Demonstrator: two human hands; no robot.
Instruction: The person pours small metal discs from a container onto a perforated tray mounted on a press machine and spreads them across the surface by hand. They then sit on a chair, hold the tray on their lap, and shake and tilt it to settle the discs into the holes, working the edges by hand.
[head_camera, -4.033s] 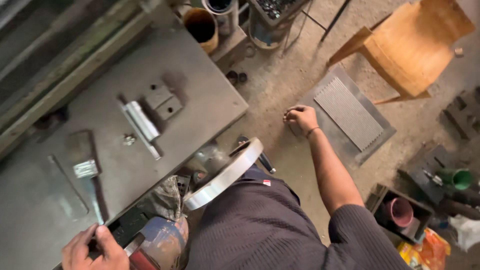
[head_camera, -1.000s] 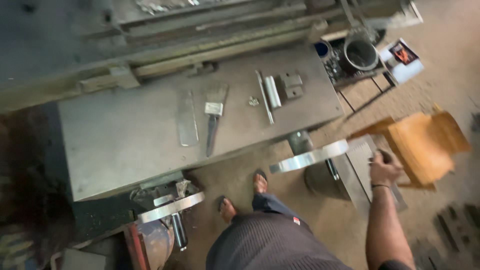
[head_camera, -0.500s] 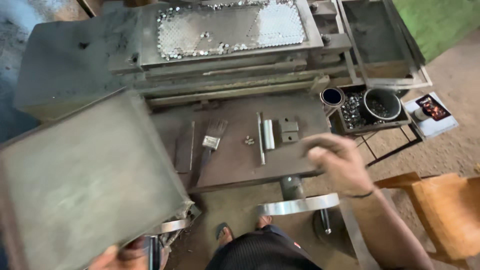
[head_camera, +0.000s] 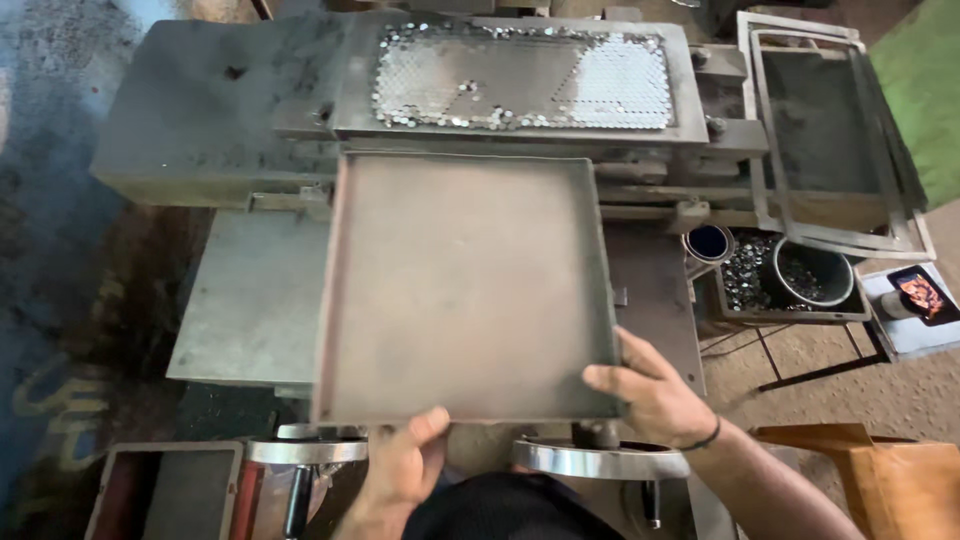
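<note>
Tray's up, not set down yet
Both hands, left (head_camera: 400, 465) and right (head_camera: 650, 395), clamp the near edge of the tray (head_camera: 465, 285), held flat over the tabletop (head_camera: 250, 300), just below the perforated plate (head_camera: 520, 75).

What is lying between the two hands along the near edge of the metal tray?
Nothing: in the head view, the tray edge between the left hand and the right hand is bare.

Your left hand (head_camera: 400, 470) and right hand (head_camera: 645, 390) grip the near edge of a flat metal tray (head_camera: 465, 285) over the workbench (head_camera: 250, 300).
</note>
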